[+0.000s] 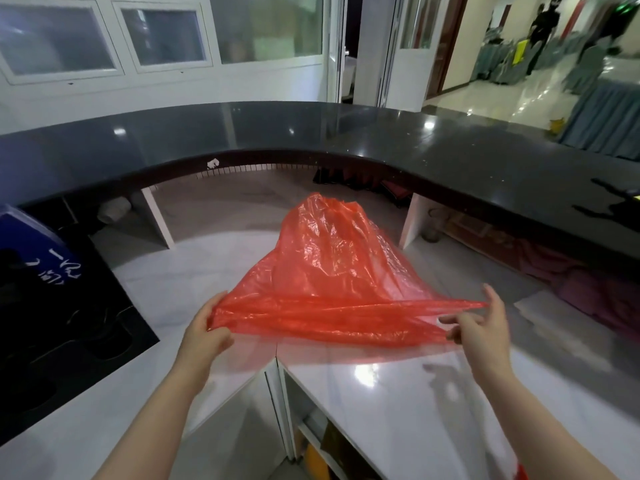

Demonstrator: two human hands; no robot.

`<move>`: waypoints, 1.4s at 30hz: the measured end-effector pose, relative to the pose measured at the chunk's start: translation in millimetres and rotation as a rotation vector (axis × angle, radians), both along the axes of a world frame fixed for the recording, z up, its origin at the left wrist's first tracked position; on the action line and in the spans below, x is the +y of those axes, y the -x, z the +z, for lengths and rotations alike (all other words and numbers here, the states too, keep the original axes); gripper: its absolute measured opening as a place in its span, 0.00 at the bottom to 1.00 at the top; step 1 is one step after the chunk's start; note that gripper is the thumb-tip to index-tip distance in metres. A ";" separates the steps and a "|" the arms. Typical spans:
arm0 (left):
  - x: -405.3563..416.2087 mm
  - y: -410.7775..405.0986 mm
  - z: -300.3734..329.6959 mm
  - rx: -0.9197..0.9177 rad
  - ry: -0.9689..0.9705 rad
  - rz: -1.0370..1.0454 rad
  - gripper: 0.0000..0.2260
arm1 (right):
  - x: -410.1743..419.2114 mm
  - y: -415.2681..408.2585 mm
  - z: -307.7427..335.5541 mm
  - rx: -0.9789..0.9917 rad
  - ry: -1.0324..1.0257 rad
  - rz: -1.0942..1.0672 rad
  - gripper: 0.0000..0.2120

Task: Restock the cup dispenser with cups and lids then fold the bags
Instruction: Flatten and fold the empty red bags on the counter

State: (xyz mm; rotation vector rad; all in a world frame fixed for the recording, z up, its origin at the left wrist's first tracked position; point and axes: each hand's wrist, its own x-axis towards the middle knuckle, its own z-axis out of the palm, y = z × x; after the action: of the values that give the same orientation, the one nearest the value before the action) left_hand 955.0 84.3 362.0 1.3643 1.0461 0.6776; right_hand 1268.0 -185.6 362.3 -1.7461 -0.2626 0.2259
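A thin red plastic bag [332, 271] is stretched out above the white counter [398, 393], its far end bunched and puffed up. My left hand [207, 329] grips the bag's near left corner, fingers curled round the plastic. My right hand [479, 323] pinches the near right corner between thumb and fingers, with the index finger raised. The near edge of the bag runs taut between the two hands. No cups or lids show in this view.
A black unit [52, 323] with round openings and a blue box [31, 237] on it sits at the left. A raised curved black bar top [311, 129] wraps round the back. Open shelves [329, 445] lie under the counter. People stand far off at the upper right.
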 end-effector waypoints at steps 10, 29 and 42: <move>5.2 1.9 -0.4 -0.232 0.411 -0.001 0.18 | 48.5 36.9 22.0 -0.699 0.460 0.456 0.08; -2.4 52.0 -15.7 0.207 -0.075 0.070 0.14 | 94.9 55.0 26.6 -0.823 0.546 0.408 0.13; 7.9 73.2 -14.2 0.440 -0.121 0.112 0.08 | 132.9 34.1 -10.4 -0.200 0.545 0.416 0.12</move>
State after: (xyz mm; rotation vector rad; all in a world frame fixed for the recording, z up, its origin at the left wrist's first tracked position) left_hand 881.8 92.2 347.8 1.6113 1.4580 0.5394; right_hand 1233.9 -52.7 351.9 -2.2438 -0.7701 0.4557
